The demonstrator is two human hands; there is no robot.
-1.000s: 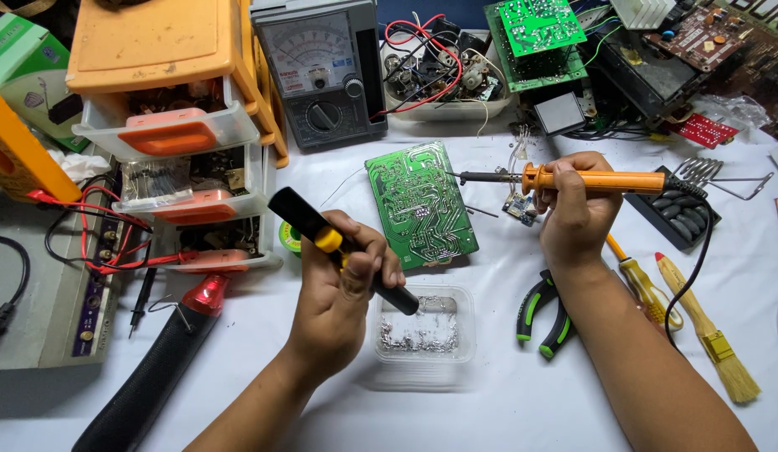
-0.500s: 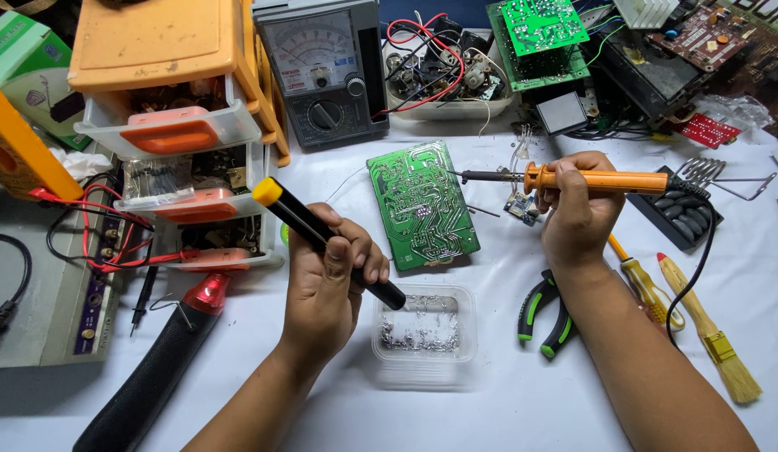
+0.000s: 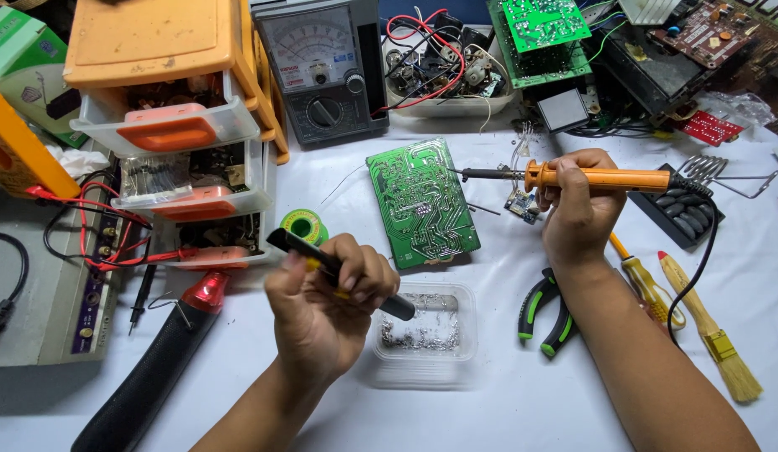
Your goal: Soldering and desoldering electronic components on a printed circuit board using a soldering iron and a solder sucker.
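My left hand [image 3: 326, 301] grips a black desoldering pump [image 3: 399, 307] with a yellow band, its tip over a clear plastic tray [image 3: 422, 362] of solder bits. My right hand [image 3: 577, 209] holds an orange-handled soldering iron [image 3: 606, 177], level, with the tip pointing left near the right edge of a green circuit board [image 3: 422, 201] that lies copper side up on the white table. A small blue module [image 3: 520, 206] sits just under the iron.
Orange and clear drawer unit [image 3: 167, 125] at back left, analog meter [image 3: 322, 71] behind the board, solder spool [image 3: 305, 224], black and red tool [image 3: 154, 368], green-handled pliers [image 3: 544, 311], screwdriver [image 3: 644, 280], brush [image 3: 711, 335], black stand [image 3: 682, 209], boards and wires at the back.
My left hand has tilted the pump flatter and lowered it, bringing its tip over the tray. The right hand and the iron have stayed put.
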